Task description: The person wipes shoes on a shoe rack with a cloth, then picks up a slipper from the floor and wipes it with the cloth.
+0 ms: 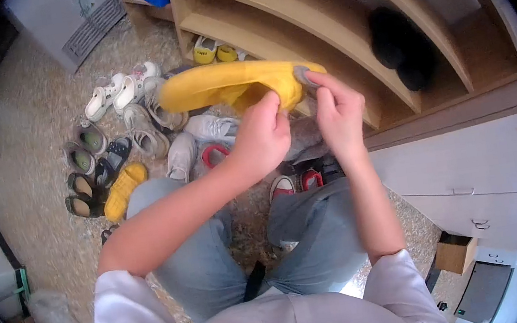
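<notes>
Holding the yellow slipper point(216, 85) up in the air, over the shoes point(181, 155) on the floor point(34, 191) and before the wooden shelf unit point(221, 26), are the two bare hands which I follow from far through the head camera. The fingers of the left hand point(263, 135) are closed on its lower edge; those of the right hand point(340, 111) pinch its right end, where a grey patch point(305, 77) shows. Whether this patch is a cloth or part of the slipper, I cannot tell. I think two places of grip serve to steady it, because nothing supports it from below. It looks plain bright yellow, long and slightly curved, with its left end blurred. Farther, many shoes stand in pairs, probably for easy matching, such as the white clogs point(127, 90). A second yellow slipper point(125, 191) lies alone, just beside black shoes point(84, 204); maybe it is the mate.
</notes>
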